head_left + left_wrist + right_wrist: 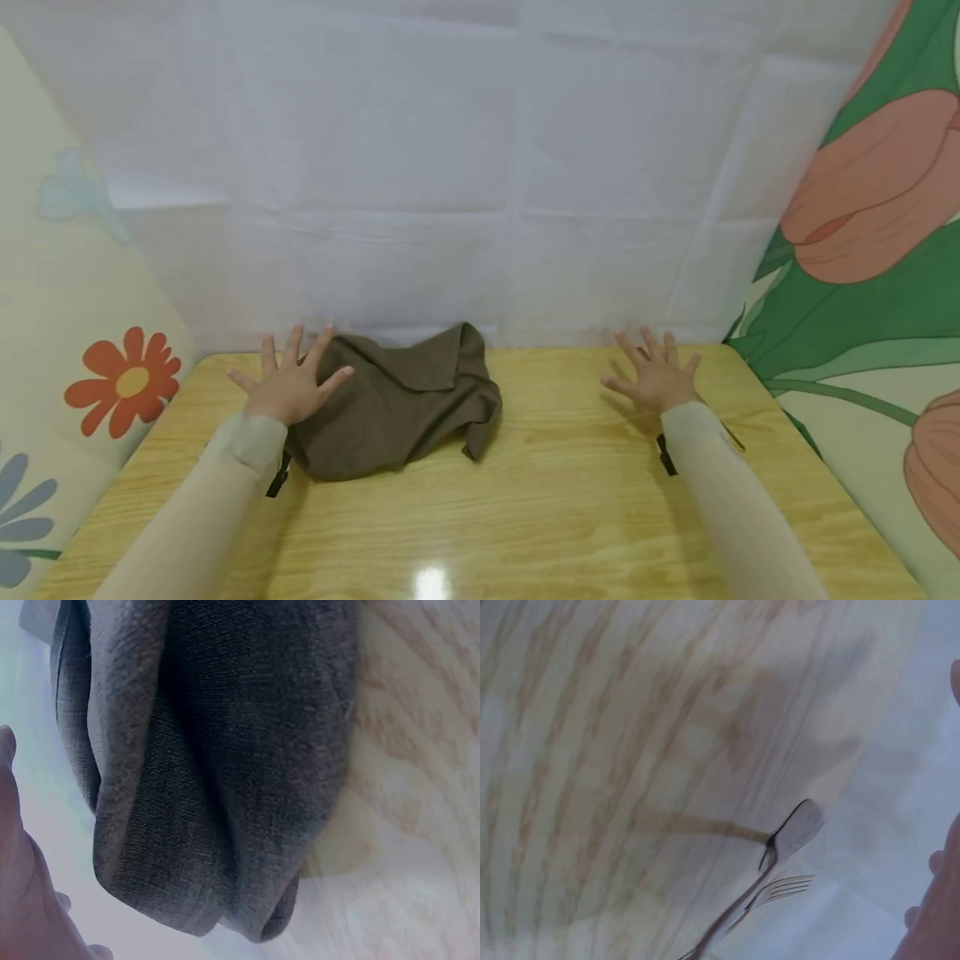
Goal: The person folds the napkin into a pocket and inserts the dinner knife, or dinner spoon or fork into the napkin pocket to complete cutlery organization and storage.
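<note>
My left hand [288,390] is spread wide, fingers straight, above the left end of a crumpled dark brown cloth [390,429]. In the left wrist view the cloth [262,750] shows deep folds, and part of the hand [30,892] appears at the left edge, apart from it. My right hand [660,382] also has its fingers spread and holds nothing. Near it, the right wrist view shows a spoon [799,827] and a fork [778,889] lying close together. In the head view the hand and sleeve mostly hide them; only a thin handle [735,437] shows.
A light wooden table [480,525] carries everything. Behind its far edge hangs a creased white sheet [420,150]. Flower-patterned walls stand on both sides, with a red flower [132,382] at left and large pink tulips [862,200] at right.
</note>
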Tool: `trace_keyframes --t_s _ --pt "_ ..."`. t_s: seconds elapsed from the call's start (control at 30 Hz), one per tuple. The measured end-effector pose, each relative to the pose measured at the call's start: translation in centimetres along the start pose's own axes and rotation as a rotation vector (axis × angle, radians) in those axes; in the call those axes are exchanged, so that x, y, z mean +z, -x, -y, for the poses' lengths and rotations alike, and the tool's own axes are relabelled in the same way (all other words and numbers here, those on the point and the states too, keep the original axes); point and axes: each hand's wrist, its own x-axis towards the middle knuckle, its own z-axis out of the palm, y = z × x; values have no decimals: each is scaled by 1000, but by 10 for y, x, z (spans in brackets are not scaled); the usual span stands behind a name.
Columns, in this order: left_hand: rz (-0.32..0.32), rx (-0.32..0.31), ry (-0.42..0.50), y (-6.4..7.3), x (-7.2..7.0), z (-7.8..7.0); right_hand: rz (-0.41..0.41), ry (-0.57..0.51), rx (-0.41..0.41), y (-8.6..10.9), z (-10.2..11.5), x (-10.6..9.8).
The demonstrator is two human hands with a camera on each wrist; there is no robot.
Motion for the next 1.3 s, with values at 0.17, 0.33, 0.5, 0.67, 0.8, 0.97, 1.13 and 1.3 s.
trace_keyframes --t_s 0.17,0.33,0.5,0.67,0.8,0.97,1.13,1.3 --pt "1 0 77 1 -2 0 -13 12 -27 4 13 -1" --pt "-101 23 232 6 -4 -7 -70 -16 -54 8 36 0" --pt "-240 65 323 13 -2 -12 -144 -109 -132 13 59 12" --pt "-362 159 521 20 3 -15 -176 -275 -180 21 83 19" --pt "-379 105 781 28 7 -18 -161 -523 -187 26 104 24" --pt "-382 -185 1119 38 14 -21 -91 -854 -178 30 130 40" --pt "-445 -305 1107 45 21 -18 -32 -1015 -141 30 151 55" --pt "-443 -269 912 50 21 -9 -3 -1128 -148 27 165 60"
